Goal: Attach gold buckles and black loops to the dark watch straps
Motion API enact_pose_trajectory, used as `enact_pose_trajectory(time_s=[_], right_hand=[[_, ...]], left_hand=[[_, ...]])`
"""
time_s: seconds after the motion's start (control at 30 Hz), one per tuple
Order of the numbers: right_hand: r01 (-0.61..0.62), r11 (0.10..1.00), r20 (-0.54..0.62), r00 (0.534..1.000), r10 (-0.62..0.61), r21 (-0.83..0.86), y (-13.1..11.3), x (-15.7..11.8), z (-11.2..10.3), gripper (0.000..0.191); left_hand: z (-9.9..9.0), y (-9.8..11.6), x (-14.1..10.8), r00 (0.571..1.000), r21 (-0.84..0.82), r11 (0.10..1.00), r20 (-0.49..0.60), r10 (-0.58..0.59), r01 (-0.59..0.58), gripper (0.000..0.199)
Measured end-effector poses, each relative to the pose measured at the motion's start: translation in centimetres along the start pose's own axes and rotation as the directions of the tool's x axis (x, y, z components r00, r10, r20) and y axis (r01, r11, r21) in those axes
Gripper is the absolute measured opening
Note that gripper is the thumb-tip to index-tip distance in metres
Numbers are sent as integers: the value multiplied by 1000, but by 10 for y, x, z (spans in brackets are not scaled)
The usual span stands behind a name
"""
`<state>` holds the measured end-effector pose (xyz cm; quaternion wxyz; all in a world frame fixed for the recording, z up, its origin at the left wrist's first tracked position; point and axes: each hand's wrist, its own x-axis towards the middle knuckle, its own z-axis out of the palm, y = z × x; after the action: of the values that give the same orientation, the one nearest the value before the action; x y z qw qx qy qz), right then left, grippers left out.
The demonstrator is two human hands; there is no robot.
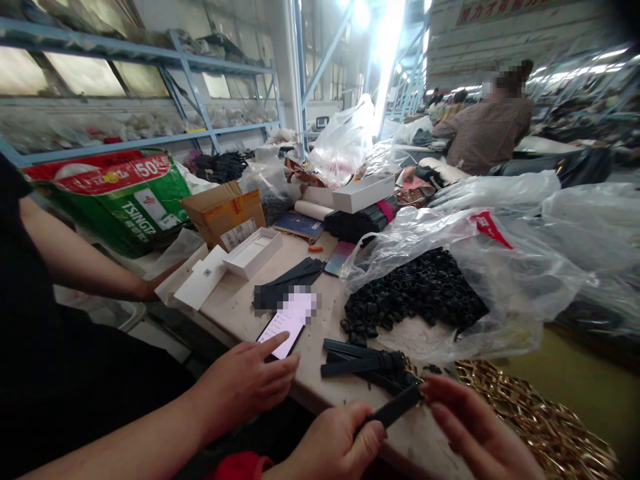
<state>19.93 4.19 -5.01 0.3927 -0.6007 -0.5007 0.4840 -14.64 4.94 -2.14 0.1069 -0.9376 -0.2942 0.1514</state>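
Note:
A black strap (397, 407) runs between my two hands at the table's front edge. My left hand (340, 440) is closed around its near end. At its far end, the fingertips of my right hand (473, 423) pinch the strap beside a bit of gold metal; they are slightly blurred. Several finished-looking black straps with gold fittings (363, 363) lie just beyond. A clear plastic bag (505, 280) spills small black loops (415, 293) behind them. Gold chains (530, 413) are heaped to the right of my right hand.
Left of me, another person's hand (250, 373) touches a lit phone (283, 333). Flat black strips (295, 277), an open white box (255, 252), a second phone (340, 259) and a cardboard box (225, 217) lie farther back. A co-worker (490, 130) sits beyond.

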Motion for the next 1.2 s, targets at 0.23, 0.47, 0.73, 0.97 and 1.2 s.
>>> enact_pose_trajectory(time_s=[0.23,0.47,0.73,0.97,1.2], right_hand=[[229,374,31,884,-467,-899,14,140,-68,37],[255,33,227,907,-355,-967,17,143,-56,20],[251,-95,268,900,-343,-963,2,139,-47,17],[259,267,125,893,-432,-928,-7,123,-51,20],[-9,997,-30,999,12,79,-18,55,-18,34]], left_hand=[[0,-17,17,999,-19,1000,22,23,-23,39],[28,-37,13,991,-411,905,120,-66,110,43],[49,-47,-24,974,-477,850,86,-209,224,66],[39,-17,-51,972,-98,967,13,-235,236,41],[44,-15,-50,973,65,975,-111,-203,211,39]])
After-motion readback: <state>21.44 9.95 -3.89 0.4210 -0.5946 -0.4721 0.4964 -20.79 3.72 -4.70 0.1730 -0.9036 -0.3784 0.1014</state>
